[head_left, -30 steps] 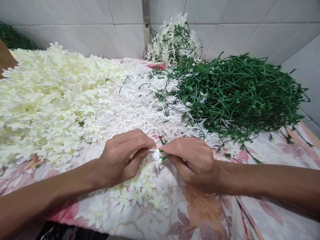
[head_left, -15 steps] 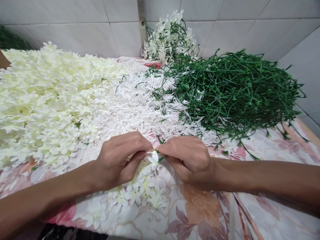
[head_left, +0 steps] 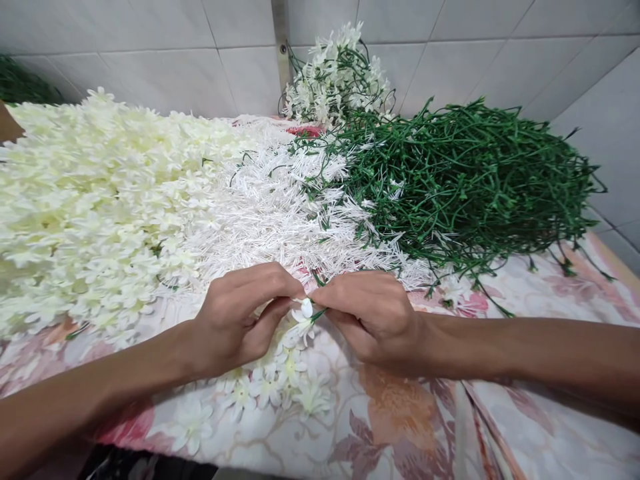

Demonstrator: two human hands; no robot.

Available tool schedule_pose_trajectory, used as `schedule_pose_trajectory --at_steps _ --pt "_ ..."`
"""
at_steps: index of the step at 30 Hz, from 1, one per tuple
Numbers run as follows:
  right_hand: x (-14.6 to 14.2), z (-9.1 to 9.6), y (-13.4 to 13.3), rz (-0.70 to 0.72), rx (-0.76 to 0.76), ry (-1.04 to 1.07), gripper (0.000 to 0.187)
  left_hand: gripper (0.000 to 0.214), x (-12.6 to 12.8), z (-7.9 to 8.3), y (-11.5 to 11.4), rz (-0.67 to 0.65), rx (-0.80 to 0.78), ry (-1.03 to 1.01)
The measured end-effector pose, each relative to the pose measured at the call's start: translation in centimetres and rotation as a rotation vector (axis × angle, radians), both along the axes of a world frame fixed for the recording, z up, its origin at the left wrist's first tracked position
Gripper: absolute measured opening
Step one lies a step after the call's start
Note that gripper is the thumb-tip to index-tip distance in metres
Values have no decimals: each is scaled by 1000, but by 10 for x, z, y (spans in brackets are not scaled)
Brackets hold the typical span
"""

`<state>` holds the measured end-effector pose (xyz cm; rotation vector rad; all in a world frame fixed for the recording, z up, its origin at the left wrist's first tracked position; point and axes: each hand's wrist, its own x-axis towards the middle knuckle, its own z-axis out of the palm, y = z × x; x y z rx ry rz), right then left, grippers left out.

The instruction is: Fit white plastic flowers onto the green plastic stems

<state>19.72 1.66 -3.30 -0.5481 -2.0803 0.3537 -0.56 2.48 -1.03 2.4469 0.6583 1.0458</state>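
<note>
My left hand (head_left: 240, 313) and my right hand (head_left: 373, 313) meet fingertip to fingertip over a floral cloth (head_left: 400, 427). Between them is a small white artificial flower (head_left: 303, 311) on a thin green stem (head_left: 318, 312). My left hand's fingers pinch the white flower head. My right hand's fingers are closed round the green stem. Below the hands hangs a short string of white flowers (head_left: 280, 383), lying on the cloth.
A big heap of cream flower heads (head_left: 90, 207) fills the left. White spiky plastic pieces (head_left: 280, 213) lie in the middle. A tangled pile of green stems (head_left: 470, 180) sits at right, with flowered sprigs (head_left: 337, 73) behind against the tiled wall (head_left: 150, 53).
Both hands stay pinched together on the flower and stem; they have only shifted slightly left and up in the view. The piles are unchanged.
</note>
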Motion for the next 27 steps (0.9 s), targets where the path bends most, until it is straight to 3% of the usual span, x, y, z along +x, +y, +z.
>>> schedule_pose_trajectory --at_steps 7,11,14,20,27 --pt "-2 -1 0 -26 -30 23 20 17 1 2 2 23 -8 27" --pt "-4 4 -1 -42 -109 93 17 9 1 7 4 70 -97 17" --pt "-4 7 -2 -79 -235 129 17 5 -1 10 3 140 -151 -4" --pt "-1 3 -3 -66 -654 244 11 14 -6 5 1 251 -299 -56" --pt "-2 1 -1 51 -753 339 24 20 -4 7 1 181 -231 -40"
